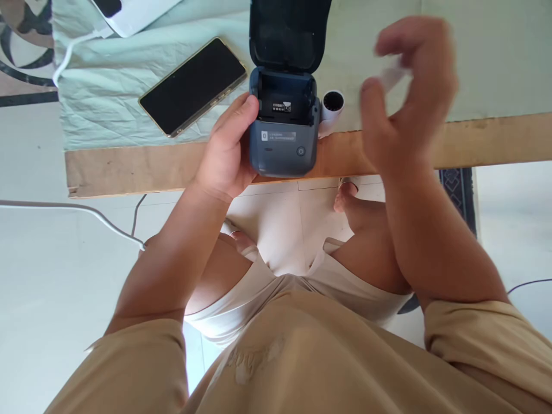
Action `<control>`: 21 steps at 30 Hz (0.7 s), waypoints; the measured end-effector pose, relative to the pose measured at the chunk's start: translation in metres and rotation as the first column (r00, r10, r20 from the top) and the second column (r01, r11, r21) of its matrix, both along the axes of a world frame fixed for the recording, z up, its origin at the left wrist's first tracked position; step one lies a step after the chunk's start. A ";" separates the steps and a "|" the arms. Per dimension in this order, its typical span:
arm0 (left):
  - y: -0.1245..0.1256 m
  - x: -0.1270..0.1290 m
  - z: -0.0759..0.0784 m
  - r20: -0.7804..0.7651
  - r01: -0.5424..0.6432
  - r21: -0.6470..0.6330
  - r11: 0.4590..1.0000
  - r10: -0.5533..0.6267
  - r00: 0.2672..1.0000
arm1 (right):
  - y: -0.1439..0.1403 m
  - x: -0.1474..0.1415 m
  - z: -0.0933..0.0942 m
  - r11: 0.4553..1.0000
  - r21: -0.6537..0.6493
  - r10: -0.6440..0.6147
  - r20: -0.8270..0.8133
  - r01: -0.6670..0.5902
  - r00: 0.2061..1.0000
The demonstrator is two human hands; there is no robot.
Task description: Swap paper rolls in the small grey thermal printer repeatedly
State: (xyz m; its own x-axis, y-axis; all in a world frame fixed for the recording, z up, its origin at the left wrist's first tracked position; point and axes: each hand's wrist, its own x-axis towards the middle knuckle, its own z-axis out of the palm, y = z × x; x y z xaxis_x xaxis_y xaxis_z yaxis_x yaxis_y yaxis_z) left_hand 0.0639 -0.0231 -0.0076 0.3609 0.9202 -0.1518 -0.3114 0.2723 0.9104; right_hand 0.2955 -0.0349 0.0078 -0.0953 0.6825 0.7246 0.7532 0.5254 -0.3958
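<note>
My left hand grips the left side of a small dark blue portable thermal printer at the table's front edge. Its black lid is flipped up, and no roll shows in the compartment. Touching or just beside the printer's right side is a white paper roll with a dark core. My right hand, smeared by motion, is raised to the right of the roll. Between its thumb and fingers is a small white piece, too blurred to name.
A phone with a dark screen lies left of the printer on the pale green cloth. Behind it, a white device has a white cable plugged in. The table's wooden edge runs above my knees.
</note>
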 end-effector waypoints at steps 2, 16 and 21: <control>-0.001 0.000 0.002 -0.013 -0.007 -0.051 0.999 0.006 1.000 | 0.007 0.013 0.001 0.993 0.046 -0.111 0.064 0.108 0.992; -0.007 0.001 0.008 0.046 0.012 -0.039 0.999 -0.010 0.999 | 0.025 0.021 -0.015 0.800 -0.434 -0.382 0.161 0.413 0.910; -0.002 0.000 -0.002 -0.054 0.070 0.098 0.993 -0.065 0.996 | 0.037 0.032 -0.025 0.931 -0.280 -0.287 -0.164 0.234 0.944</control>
State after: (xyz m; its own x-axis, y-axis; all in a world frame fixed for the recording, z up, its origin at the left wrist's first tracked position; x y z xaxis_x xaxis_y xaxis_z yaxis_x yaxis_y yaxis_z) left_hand 0.0635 -0.0251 -0.0095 0.4172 0.9053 -0.0798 -0.2480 0.1978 0.9484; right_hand 0.3274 0.0019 -0.0173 0.2389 0.8266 0.5096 0.7417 0.1834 -0.6451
